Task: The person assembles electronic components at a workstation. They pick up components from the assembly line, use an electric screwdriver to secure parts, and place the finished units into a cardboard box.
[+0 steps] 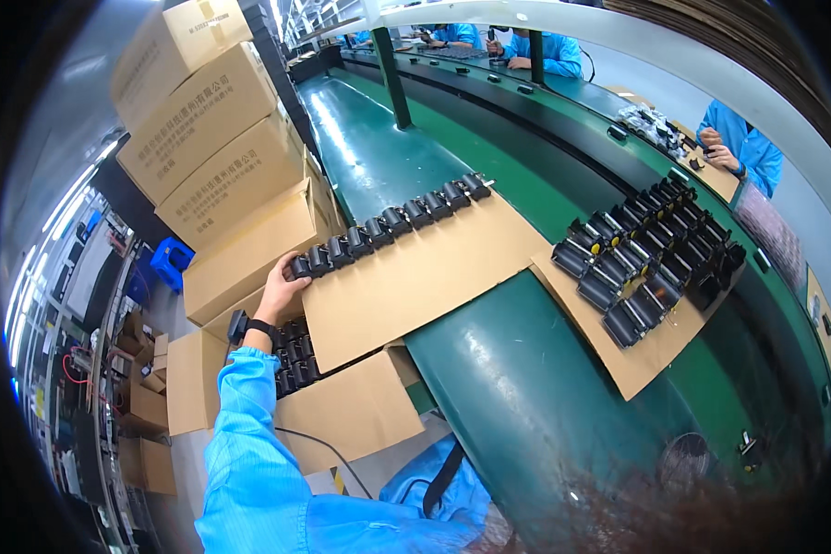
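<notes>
My left hand (282, 287) reaches out at the left with its fingers closed around a black, rounded part (300, 267). That part stands at the near left end of a row of similar black parts (395, 221) along the far edge of a flat cardboard sheet (425, 282). Beneath the sheet is an open cardboard box (346, 406) with more black parts (295, 355) packed inside. A black strap with a small device (249, 328) circles my left wrist. My right hand does not show.
A second cardboard sheet (642, 365) on the green bench (499, 369) carries several rows of black parts (637, 268). Stacked cartons (222, 138) rise at the left. Across the conveyor (489, 120), people in blue sleeves (752, 152) work. A metal post (390, 74) stands on the bench.
</notes>
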Available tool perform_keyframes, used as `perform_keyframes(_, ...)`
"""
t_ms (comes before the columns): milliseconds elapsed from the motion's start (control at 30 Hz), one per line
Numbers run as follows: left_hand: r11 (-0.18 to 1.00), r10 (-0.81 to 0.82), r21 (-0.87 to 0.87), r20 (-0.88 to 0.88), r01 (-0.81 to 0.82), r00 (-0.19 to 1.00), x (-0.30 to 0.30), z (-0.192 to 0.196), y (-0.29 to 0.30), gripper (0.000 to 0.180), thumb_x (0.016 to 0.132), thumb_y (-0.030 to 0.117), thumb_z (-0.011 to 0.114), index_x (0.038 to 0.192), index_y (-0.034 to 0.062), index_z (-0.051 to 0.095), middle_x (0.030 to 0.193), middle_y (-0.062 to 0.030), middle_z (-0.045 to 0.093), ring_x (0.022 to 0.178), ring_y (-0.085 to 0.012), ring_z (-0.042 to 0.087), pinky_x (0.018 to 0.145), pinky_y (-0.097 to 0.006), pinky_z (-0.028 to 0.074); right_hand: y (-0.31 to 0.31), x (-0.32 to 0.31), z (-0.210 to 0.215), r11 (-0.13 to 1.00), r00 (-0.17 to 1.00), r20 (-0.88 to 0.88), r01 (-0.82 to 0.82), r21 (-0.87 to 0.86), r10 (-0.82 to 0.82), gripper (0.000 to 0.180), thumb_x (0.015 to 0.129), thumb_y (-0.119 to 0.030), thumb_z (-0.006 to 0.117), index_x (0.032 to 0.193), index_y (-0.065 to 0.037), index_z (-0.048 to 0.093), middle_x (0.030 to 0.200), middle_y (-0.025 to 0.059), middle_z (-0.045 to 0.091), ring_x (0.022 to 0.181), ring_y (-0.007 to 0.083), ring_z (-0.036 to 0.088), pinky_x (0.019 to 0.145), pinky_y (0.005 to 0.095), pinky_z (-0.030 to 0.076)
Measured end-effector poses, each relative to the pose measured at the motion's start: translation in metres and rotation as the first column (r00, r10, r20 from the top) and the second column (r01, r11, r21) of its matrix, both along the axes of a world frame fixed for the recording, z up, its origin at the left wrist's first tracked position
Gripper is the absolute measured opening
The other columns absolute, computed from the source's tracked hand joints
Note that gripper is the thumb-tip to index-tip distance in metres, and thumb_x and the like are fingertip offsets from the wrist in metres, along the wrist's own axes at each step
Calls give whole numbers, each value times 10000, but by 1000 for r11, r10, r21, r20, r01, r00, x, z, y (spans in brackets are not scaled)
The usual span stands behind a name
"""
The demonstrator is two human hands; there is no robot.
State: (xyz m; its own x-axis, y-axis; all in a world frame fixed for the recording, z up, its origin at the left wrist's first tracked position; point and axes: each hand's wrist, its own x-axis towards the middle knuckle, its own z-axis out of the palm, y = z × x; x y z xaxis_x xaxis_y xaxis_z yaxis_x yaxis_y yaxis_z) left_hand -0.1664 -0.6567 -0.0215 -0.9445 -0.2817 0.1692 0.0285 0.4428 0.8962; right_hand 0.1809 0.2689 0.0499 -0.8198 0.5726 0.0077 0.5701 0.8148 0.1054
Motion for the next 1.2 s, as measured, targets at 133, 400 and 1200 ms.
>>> perform_keyframes(133,1000,0,-6,-23,0,1000,4,-5,5,769,819,-84,765,1504,8,428,1381,-134,584,1253,-218,604,1105,-358,496,0,-9,8,999,999,-31,33,-42,-34,594,1017,-543,559,797,-13,711,771,262,687,728,472,663,659,544,501)
perform_keyframes(400,998,-50,-51,-55,47,997,-7,-18,-8,784,816,4,806,1509,24,440,1407,-132,570,1292,-219,573,1120,-354,456,-1,-14,-1,992,992,-112,-74,-101,62,569,1017,-522,573,812,-13,725,793,275,678,768,480,659,691,550,501)
perform_keyframes(1200,218,-976,441,121,871,182,105,47,538,551,980,209,721,1459,35,512,934,-15,658,717,-89,612,635,-249,490,-5,-113,32,755,822,-530,-479,-447,207,964,703,-154,880,1535,-27,410,1368,200,595,1227,393,599,1040,435,496)
